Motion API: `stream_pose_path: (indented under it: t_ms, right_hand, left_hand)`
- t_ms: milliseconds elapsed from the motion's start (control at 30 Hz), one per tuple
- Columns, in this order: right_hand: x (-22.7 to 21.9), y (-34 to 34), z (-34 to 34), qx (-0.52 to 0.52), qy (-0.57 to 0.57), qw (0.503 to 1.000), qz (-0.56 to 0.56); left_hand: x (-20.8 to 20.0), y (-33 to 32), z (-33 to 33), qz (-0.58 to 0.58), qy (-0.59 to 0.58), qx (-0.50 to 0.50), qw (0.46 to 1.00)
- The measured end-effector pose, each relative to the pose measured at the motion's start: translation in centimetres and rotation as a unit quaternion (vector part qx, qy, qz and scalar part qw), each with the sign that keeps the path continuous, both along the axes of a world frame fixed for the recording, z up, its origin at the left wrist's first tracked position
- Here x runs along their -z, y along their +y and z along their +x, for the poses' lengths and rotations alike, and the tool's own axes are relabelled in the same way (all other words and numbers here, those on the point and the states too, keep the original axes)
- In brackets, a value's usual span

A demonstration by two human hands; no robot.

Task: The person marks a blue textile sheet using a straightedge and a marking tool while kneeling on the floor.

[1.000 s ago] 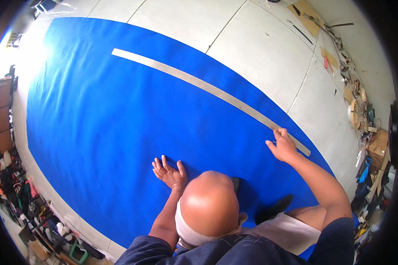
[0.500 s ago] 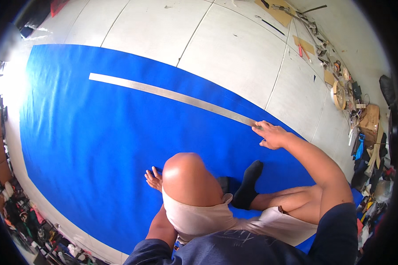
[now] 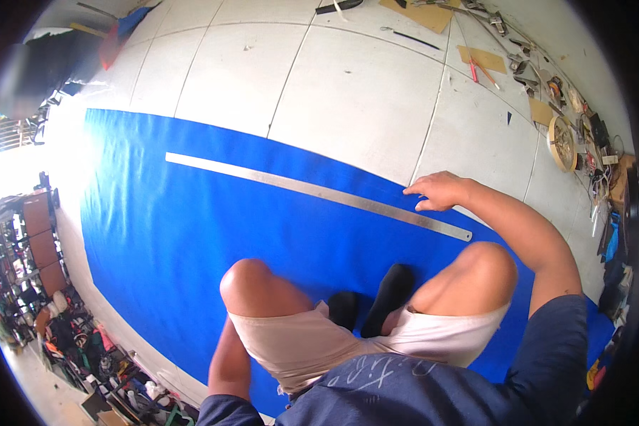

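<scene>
A long steel ruler [image 3: 319, 192] lies flat and slantwise on a large blue sheet [image 3: 192, 234], its holed end nearest my right knee. My right hand [image 3: 437, 192] is just beyond that end, over the sheet's far edge. Its index finger reaches left with the thumb apart below it, and I see nothing between them. Whether the fingertips touch the sheet cannot be made out. My left forearm runs down behind my left knee, which hides my left hand.
Pale floor tiles [image 3: 355, 85] border the sheet. Along the right wall are a tape roll [image 3: 562, 144], a red pen-like tool [image 3: 473, 69], cardboard pieces [image 3: 415, 15] and loose tools. Piled clutter [image 3: 99, 355] lines the lower left. My socked feet [image 3: 390, 295] rest on the sheet.
My right hand has come off the ruler, baring its holed end. My left hand, earlier visible beside my left knee, is now hidden. My right knee has risen, and the view has shifted.
</scene>
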State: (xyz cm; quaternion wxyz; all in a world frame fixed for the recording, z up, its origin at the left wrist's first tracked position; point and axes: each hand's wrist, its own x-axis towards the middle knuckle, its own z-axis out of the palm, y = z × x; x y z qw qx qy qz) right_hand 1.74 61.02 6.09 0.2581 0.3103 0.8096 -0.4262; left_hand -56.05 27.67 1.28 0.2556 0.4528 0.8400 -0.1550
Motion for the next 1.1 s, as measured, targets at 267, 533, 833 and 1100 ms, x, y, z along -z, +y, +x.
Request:
stream_pose_path:
  t_ms: [267,533,833,1100]
  right_hand:
    - [3.1,-4.8,4.9,0.343,0.137,0.922,0.115]
    - [6.3,-10.1,4.7,0.427,0.170,0.870,0.179]
    - [4.2,-9.2,7.7,0.376,0.107,0.876,0.282]
    - [4.2,-17.6,6.4,0.518,0.042,0.754,0.402]
  left_hand:
    - [-16.2,14.8,-2.9,0.074,-0.043,0.048,0.995]
    - [-16.8,15.4,-8.5,-0.013,0.022,0.031,0.999]
    - [-3.9,25.1,-9.2,0.017,0.004,0.102,0.995]
    - [1.5,35.1,-11.3,0.061,0.032,0.209,0.975]
